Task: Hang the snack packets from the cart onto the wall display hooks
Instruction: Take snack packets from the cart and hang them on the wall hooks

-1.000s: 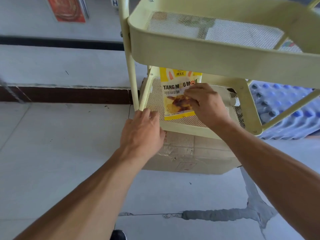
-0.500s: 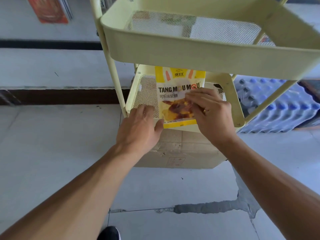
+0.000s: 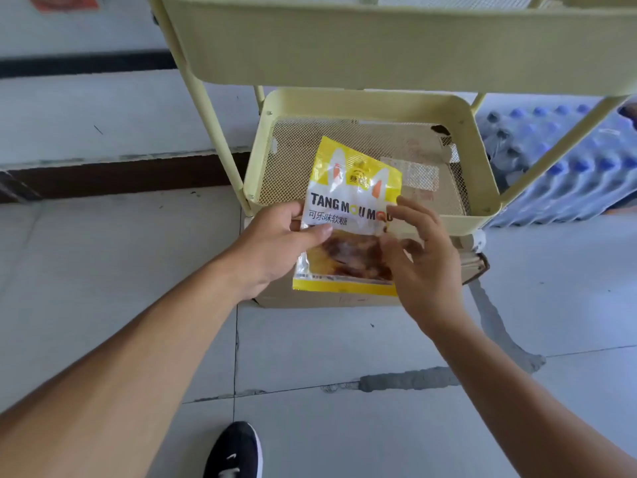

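Observation:
A yellow and white snack packet (image 3: 348, 208) printed TANG MOU MOU is held up in front of the pale yellow cart (image 3: 365, 50), over the front rim of its lower mesh shelf (image 3: 479, 174). My left hand (image 3: 275, 243) pinches the packet's left edge between thumb and fingers. My right hand (image 3: 420, 260) holds its right edge, fingers curled round it. The lower shelf behind the packet looks bare. No wall hooks are in view.
A cardboard box (image 3: 331, 300) sits on the floor under the cart. A wrapped pack of blue-capped water bottles (image 3: 565, 167) lies to the right. The wall's dark skirting (image 3: 120, 177) runs behind at left. My black shoe (image 3: 234, 450) shows at the bottom.
The packet has come up off the lower shelf toward me. My left hand left the shelf rim and now pinches the packet's left edge. The view dropped lower.

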`<state>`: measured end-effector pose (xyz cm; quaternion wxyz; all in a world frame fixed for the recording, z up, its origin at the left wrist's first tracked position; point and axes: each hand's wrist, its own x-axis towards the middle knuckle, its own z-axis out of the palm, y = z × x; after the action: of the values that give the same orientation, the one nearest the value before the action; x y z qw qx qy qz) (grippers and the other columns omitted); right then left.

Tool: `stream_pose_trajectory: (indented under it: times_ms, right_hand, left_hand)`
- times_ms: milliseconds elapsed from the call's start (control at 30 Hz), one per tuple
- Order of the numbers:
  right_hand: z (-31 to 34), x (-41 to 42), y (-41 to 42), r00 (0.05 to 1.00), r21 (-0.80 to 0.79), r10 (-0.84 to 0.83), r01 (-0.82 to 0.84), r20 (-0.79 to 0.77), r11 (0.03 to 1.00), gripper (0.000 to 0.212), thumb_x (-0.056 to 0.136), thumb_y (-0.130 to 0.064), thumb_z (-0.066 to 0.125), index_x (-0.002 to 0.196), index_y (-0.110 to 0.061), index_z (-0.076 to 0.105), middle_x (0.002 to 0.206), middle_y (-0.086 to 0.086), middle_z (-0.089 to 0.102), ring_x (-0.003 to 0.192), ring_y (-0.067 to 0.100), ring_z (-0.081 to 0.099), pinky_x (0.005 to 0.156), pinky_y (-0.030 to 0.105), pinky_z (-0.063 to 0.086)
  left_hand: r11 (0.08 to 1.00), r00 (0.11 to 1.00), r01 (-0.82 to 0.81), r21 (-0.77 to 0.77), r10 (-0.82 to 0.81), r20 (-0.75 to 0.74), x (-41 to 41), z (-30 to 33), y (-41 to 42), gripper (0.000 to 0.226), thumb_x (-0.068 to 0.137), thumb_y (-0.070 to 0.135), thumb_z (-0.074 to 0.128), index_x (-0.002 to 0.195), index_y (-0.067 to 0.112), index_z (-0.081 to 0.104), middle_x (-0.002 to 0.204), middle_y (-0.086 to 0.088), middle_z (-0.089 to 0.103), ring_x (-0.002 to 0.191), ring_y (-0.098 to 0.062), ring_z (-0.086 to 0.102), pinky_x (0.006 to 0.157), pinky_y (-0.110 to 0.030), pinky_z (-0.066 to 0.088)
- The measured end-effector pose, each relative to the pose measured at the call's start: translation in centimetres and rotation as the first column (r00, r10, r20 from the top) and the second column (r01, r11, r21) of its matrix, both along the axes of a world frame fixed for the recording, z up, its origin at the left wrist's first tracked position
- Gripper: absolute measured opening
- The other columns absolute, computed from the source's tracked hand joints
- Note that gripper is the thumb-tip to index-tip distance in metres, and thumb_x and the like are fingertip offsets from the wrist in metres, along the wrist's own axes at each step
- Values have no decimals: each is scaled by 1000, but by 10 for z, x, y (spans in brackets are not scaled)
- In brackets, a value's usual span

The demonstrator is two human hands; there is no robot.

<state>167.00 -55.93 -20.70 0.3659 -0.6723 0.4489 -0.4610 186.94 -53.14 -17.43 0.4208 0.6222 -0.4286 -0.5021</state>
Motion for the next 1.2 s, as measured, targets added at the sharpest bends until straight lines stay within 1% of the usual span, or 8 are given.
stream_pose_trajectory:
  times_ms: [233,367,533,633,733,933,1100,1200]
  right_hand:
    - [-18,-1,25,864,571,-132,-199,486,797,75,93,-2,63,149,-34,25,129,8,65,112,30,67,90,54,55]
    - [-11,-18,54,879,718,-199,-204,434,665,50,93,-14,65,139,-8,47,123,19,67,112,39,66,95,61,51]
    - [42,-51,113,923,852,-260,-118,284,510,36,92,-37,64,114,-9,68,111,18,73,102,38,70,90,60,53]
    - [97,-64,145,959,844,-280,108,52,525,45,92,-47,53,95,-6,70,84,3,76,78,17,73,69,34,57]
    - [179,-94,165,946,803,-319,238,-63,547,53,93,-49,48,78,0,63,65,0,62,59,8,56,54,28,46]
    - [358,-170,160,901,684,-428,353,-66,638,63,93,-58,49,82,3,59,68,22,59,64,13,52,52,42,46]
    - [501,-247,141,872,541,-485,438,-63,718,44,104,-31,47,67,-6,47,59,-3,46,50,3,38,47,22,33]
    - [569,-285,127,842,485,-540,482,-25,730,44,104,-33,46,64,-16,44,52,-13,43,47,3,38,46,20,33]
  left_hand:
    - [958,972,211,194,-185,-142,0,-20,8,28,90,10,64,117,12,65,119,-2,72,116,-15,65,104,-30,46]
    - [906,929,262,332,-144,-342,-20,-14,18,30,86,10,66,115,8,67,113,-10,73,105,-23,70,94,-39,54]
    - [881,978,134,454,-42,-206,-72,23,67,33,88,40,71,102,10,73,108,-14,74,102,-32,70,97,-56,51]
    - [879,997,48,474,-14,-75,-100,62,111,54,75,69,68,99,21,76,99,-6,77,99,-32,72,93,-57,53]
    - [893,999,-43,448,24,47,-136,139,136,64,68,86,58,90,28,73,79,-2,70,75,-18,65,79,-39,54]
    - [989,977,3,149,-35,213,-219,334,110,37,94,46,55,82,16,72,74,-16,69,64,-8,48,60,-24,42]
    - [995,973,87,-38,-77,219,-291,472,92,38,101,43,47,86,20,73,67,-8,65,61,-10,50,55,-26,38]
    - [982,967,127,-142,-90,240,-329,541,75,47,99,49,44,63,20,53,50,-1,48,48,-6,39,47,-22,28]
